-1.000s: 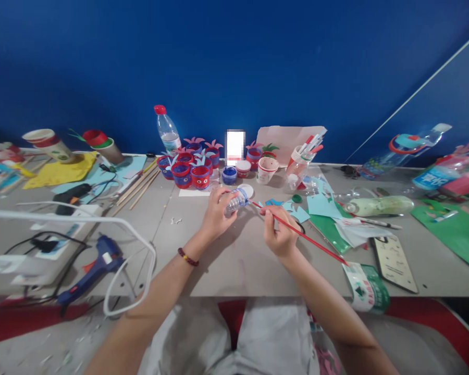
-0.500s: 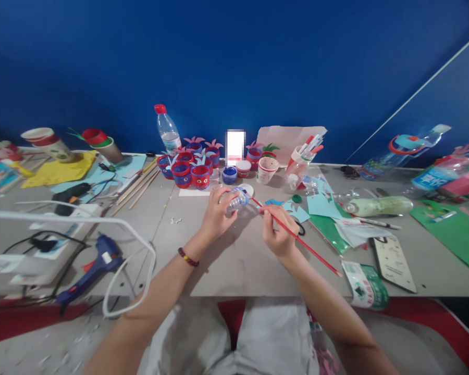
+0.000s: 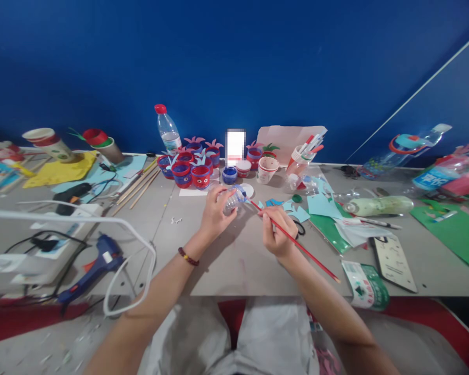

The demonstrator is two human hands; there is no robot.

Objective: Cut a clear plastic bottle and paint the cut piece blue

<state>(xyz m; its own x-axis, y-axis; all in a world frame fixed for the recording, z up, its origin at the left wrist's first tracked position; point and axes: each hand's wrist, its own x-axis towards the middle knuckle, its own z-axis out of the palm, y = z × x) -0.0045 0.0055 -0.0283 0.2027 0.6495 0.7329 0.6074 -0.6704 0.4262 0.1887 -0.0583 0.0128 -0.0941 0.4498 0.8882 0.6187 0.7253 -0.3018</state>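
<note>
My left hand [image 3: 216, 211] is wrapped round a clear plastic bottle piece [image 3: 230, 202], tilted with its rim to the upper right. Blue paint shows along that rim. In my right hand [image 3: 278, 232] is a long red paintbrush [image 3: 312, 258], pinched near its front, with its tip at the painted rim. Behind the bottle piece stand an open jar of blue paint [image 3: 230, 175] and a white-topped jar [image 3: 243, 169]. A round white lid [image 3: 247, 191] lies just past the rim. Several painted red and blue cups [image 3: 200, 177] stand to the left of the jars.
A blue glue gun [image 3: 105, 258], a power strip [image 3: 58, 250] and a white cable [image 3: 140, 234] lie at the left. Wooden sticks [image 3: 138, 187] and a red-capped bottle [image 3: 167, 130] stand behind. To the right are paper scraps [image 3: 324, 205], a phone [image 3: 394, 263] and a green packet [image 3: 365, 286].
The bottle piece has shifted and turned slightly to the left in my left hand. The brush tip has moved a little left along with the rim.
</note>
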